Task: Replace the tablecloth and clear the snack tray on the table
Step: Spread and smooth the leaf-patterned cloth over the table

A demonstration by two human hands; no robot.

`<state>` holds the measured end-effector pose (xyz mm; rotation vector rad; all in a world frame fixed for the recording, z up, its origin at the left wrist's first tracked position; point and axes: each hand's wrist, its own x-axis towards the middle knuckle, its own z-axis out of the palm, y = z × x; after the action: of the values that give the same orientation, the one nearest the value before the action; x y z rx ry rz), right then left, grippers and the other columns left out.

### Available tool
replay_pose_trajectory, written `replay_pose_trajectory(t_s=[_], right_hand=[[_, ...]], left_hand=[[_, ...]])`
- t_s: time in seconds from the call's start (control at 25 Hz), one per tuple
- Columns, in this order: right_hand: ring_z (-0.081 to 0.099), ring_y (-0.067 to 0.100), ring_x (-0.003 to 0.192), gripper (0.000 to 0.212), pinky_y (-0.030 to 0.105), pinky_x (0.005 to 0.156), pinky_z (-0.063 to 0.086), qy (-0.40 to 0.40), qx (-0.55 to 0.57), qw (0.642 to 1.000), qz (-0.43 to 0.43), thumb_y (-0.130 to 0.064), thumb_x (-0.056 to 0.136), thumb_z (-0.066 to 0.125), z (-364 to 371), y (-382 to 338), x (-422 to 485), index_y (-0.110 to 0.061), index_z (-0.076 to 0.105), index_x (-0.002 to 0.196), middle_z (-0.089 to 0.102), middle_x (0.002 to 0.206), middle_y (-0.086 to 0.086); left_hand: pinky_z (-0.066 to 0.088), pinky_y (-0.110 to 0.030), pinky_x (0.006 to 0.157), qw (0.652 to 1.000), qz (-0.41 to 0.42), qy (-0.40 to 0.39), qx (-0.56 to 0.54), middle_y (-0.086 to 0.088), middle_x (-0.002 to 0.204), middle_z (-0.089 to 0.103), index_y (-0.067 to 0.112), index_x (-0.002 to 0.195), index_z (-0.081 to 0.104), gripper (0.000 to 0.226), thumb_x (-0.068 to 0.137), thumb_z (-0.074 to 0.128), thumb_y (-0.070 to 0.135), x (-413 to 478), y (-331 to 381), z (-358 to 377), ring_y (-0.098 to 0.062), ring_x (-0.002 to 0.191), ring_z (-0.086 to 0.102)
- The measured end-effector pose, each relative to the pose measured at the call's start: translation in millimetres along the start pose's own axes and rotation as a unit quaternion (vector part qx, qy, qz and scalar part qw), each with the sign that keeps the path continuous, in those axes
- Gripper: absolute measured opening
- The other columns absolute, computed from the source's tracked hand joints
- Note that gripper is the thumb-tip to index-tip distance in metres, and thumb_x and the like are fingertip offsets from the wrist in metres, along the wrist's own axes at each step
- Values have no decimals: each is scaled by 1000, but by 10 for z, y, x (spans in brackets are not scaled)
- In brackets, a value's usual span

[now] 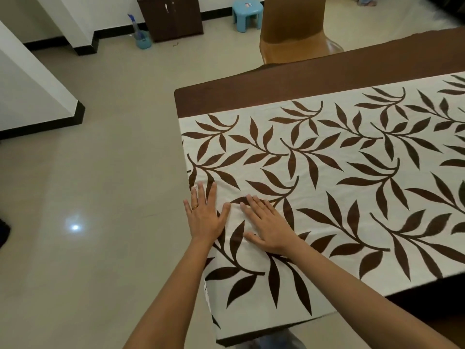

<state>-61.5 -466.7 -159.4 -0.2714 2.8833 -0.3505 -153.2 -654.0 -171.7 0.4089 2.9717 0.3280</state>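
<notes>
A cream tablecloth (327,187) printed with dark brown leaves and edged by a plain brown band covers the table and hangs over its left end. My left hand (205,215), with a ring on one finger, lies flat with straight fingers on the cloth at the table's left edge. Just to its right, my right hand (266,226) also presses flat on the cloth, fingers straight and pointing up-left. Neither hand holds anything. No snack tray is in view.
A chair with a tan cover (292,28) stands at the table's far side. Beyond lie a dark wooden cabinet (169,17), a blue stool (247,12) and a blue bucket with a spray bottle (142,36) on the glossy tiled floor (100,197).
</notes>
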Motion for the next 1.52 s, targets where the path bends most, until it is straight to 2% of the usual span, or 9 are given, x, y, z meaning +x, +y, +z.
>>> replay_pose_trajectory(t_s=[0.24,0.44,0.72,0.88,1.0,1.2,1.32,1.44,1.52], right_hand=[[-17,19,145,76,39,117,-8,62,8,978,198,-66,90,17,-35,617,-714,-28,-6,152,-12,160,4],[-8,21,147,73,40,117,-6,91,14,973,212,-66,92,16,-21,737,-842,-28,3,153,-3,161,6],[10,38,145,63,59,114,17,206,32,871,445,-44,98,32,-252,1840,-1629,-11,20,150,14,156,24],[-1,42,145,82,62,114,5,138,50,832,535,-67,90,31,-468,2776,-2071,-15,14,152,2,157,25],[-11,36,145,95,60,112,-4,65,79,838,537,-83,79,24,-550,3229,-2145,-27,0,152,-8,159,17],[-9,37,145,97,60,112,-4,70,62,860,501,-85,78,21,-629,3599,-1865,-27,0,152,-6,159,16],[0,39,145,97,58,113,3,60,57,877,474,-83,80,25,-775,3784,-1710,-21,9,152,5,158,19],[43,43,120,91,56,101,37,216,22,870,443,-77,85,18,-1018,3969,-1788,-4,49,129,48,128,29],[45,44,115,84,56,97,39,294,19,830,474,-66,87,22,-1103,4261,-1898,3,51,125,50,123,32]], left_hand=[[-13,-48,117,999,42,-9,-28,-6,161,-11,30,154,0,77,89,13,69,-440,243,-15,-29,148,-12],[-13,-49,118,999,42,-18,-1,-4,161,-10,31,154,-1,79,87,6,73,-875,388,180,-24,147,-17],[-12,-49,117,996,64,-9,-54,-4,161,-11,31,154,3,84,84,8,77,-766,879,25,-27,147,-17],[-13,-56,114,996,56,-59,-30,-2,161,-15,41,151,-8,80,83,16,78,-488,1322,140,-31,145,-21],[-15,-59,111,999,2,-45,11,-3,160,-15,44,149,-12,82,81,12,82,-314,1535,285,-33,145,-19],[-12,-59,111,999,-23,-18,19,0,161,-14,45,149,-11,81,83,20,81,-83,1668,361,-31,146,-17],[-11,-57,111,998,-61,2,0,-5,161,8,42,150,14,76,85,28,78,-27,1758,342,-33,148,-1],[16,-57,114,989,-61,127,-45,-12,130,49,21,121,52,64,89,29,71,84,1923,241,-33,130,39],[22,-50,116,982,-20,170,-76,-13,130,51,16,120,52,61,92,30,66,291,2045,195,-31,130,41]])
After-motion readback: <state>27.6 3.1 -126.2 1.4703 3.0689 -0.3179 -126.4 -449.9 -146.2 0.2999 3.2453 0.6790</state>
